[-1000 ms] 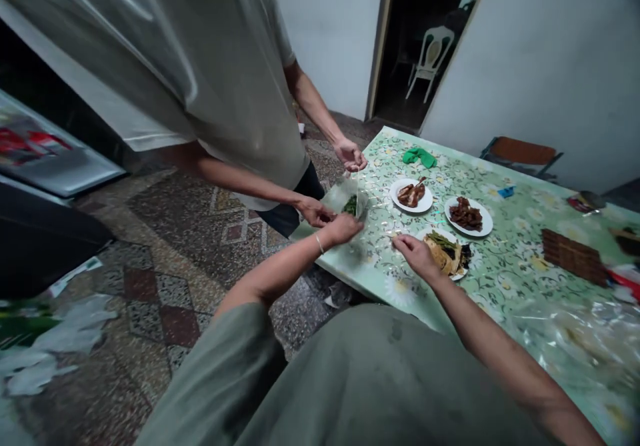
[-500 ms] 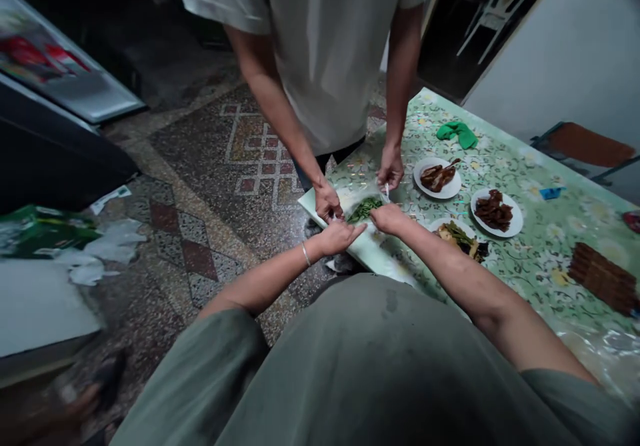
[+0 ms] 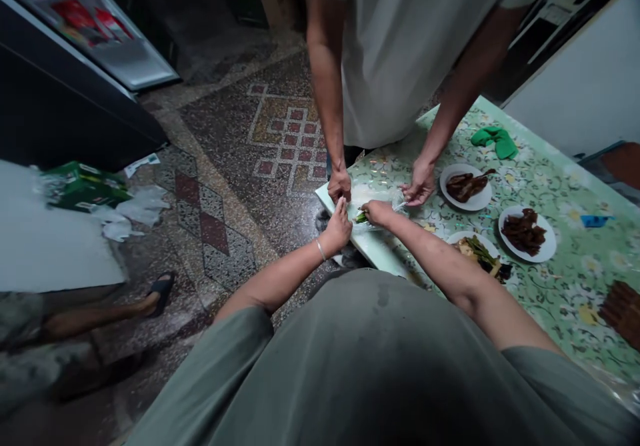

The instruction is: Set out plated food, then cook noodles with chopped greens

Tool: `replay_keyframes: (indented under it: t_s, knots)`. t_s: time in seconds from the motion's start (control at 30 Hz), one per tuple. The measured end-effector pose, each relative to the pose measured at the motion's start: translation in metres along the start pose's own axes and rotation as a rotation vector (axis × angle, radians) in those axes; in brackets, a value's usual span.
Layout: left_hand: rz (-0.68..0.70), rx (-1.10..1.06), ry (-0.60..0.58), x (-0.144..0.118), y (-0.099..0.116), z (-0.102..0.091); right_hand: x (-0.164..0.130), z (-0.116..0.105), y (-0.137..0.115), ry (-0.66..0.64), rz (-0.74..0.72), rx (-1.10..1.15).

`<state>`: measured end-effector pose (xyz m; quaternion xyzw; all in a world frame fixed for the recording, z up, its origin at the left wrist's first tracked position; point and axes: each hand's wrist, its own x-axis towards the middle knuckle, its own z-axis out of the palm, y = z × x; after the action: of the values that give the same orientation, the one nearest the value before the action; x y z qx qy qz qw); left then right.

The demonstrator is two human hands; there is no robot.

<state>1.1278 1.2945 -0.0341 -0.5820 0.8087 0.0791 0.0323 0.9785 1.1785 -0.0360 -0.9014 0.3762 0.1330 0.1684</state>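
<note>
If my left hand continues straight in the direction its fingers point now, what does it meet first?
Your left hand points up and away, toward the other person's hand gripping the clear plastic bag. It would probably meet that hand first; they look almost touching, though depth is unclear.

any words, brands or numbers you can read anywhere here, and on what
None can be read.
Green box on the floor: print too small and blurred.
Red and white panel at top left: graphics blurred, no legible letters.
Paper scrap on the floor: too small to tell.
</note>
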Motion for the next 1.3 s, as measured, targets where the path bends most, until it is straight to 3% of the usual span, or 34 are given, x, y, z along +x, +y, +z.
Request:
replay_keyframes:
  t_s: [0.23, 0.33, 0.53, 0.67, 1.0, 1.3]
  knots:
    - [0.122, 0.126, 0.029, -0.01, 0.003, -0.008, -0.01, 0.001, -0.014, -0.03, -0.073, -0.066]
    - [0.124, 0.171, 0.03, -0.011, 0.004, -0.005, -0.02, 0.001, -0.003, 0.119, -0.04, 0.102]
    - [0.202, 0.075, 0.126, -0.005, 0.006, -0.008, -0.041, -0.011, 0.03, 0.552, 0.089, 0.69]
    - [0.279, -0.01, 0.177, 0.005, 0.013, -0.01, -0.051, -0.028, 0.035, 0.63, 0.104, 0.887]
    - [0.363, 0.001, 0.012, 0.032, 0.017, 0.011, -0.048, -0.043, 0.035, 0.787, 0.272, 1.492]
    - [0.386, 0.015, -0.031, 0.043, 0.012, 0.023, -0.055, -0.08, 0.022, 0.997, 0.241, 1.622]
